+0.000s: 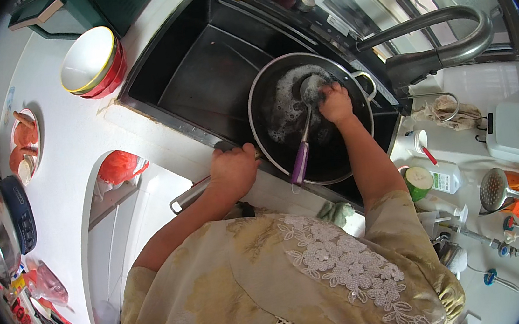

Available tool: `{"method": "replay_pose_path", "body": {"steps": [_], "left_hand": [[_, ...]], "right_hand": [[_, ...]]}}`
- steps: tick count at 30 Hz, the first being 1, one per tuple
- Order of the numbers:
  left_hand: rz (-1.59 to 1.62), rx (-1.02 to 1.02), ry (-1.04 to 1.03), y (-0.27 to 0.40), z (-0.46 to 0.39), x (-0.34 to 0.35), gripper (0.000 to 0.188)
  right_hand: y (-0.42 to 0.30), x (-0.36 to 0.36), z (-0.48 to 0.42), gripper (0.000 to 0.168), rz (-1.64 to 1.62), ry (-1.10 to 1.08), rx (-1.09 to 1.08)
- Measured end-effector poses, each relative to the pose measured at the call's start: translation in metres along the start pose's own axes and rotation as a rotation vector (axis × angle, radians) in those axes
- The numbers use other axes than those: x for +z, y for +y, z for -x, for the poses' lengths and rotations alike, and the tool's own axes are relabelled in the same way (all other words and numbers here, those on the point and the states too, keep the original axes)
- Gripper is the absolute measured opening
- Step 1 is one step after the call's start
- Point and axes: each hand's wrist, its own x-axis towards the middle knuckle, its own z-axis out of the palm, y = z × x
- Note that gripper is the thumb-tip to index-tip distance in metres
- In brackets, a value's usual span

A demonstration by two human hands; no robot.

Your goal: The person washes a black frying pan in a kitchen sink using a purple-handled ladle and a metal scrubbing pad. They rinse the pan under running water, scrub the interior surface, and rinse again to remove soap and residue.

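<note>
A large dark wok [335, 153] with a metal rim and a loop handle [366, 85] stands over the right part of the black sink [193, 88]. Soapy water and foam [284, 104] are inside it. My left hand [235, 170] is closed around the wok's long handle [190, 196] at the sink's front edge. A ladle with a purple handle [301, 162] leans across the near rim, its bowl [311, 91] in the foam. Inside the wok, my right hand [335, 104] has its fingers curled against the ladle's bowl; foam hides what they grip.
A metal faucet [439, 52] arches over the sink's right side. Stacked bowls [88, 61] stand on the left counter, beyond a plate [35, 139]. To the right are a cut green gourd [418, 181], a plastic bottle [446, 176] and a skimmer [493, 189].
</note>
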Motion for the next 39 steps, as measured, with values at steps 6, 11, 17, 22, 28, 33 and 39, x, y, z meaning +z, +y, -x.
{"method": "replay_pose_path", "body": {"steps": [6, 11, 17, 22, 28, 33, 39], "left_hand": [[0.007, 0.003, -0.008, 0.0, 0.0, -0.001, 0.031], [-0.006, 0.01, -0.011, -0.002, 0.001, 0.0, 0.03], [-0.032, 0.038, 0.0, -0.002, 0.0, 0.002, 0.032], [0.022, 0.003, 0.034, -0.002, 0.0, 0.006, 0.033], [-0.002, 0.043, 0.025, -0.003, 0.001, 0.002, 0.026], [-0.033, 0.007, -0.029, -0.002, -0.001, 0.0, 0.024], [-0.012, -0.008, -0.054, 0.0, -0.001, -0.005, 0.016]], "right_hand": [[-0.024, -0.004, 0.004, 0.037, 0.033, -0.219, -0.095], [-0.036, -0.019, -0.007, 0.045, 0.0, -0.325, 0.022], [-0.026, 0.031, -0.003, 0.05, -0.086, -0.149, -0.211], [-0.03, -0.001, 0.001, 0.046, -0.068, -0.378, -0.296], [-0.005, -0.055, 0.021, 0.042, 0.136, -0.545, -0.138], [-0.02, -0.068, 0.039, 0.051, 0.215, -0.501, -0.138], [-0.058, -0.016, 0.038, 0.048, -0.205, -0.122, -0.203]]}}
